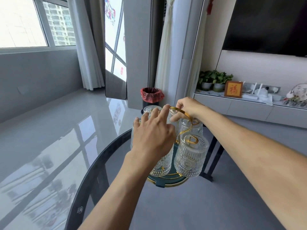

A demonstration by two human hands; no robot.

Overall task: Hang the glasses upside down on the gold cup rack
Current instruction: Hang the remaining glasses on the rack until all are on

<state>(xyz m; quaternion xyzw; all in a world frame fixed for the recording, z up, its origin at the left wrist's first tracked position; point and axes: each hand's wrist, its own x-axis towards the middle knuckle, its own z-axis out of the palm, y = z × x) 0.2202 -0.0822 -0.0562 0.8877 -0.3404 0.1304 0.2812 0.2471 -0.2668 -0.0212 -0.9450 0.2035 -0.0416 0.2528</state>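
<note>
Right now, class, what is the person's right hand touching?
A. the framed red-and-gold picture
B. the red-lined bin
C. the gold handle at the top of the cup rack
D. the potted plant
C: the right hand pinches the gold handle arching over the upside-down glasses, far from the shelf and the bin.

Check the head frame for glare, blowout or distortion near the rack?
Head view: upper-left window is blown out; its light reflects across the glossy grey floor. Wide-angle lens bows the grey curtains. Ribbed clear glasses on the gold wire cup rack stay sharp; left hand hides several.
</note>
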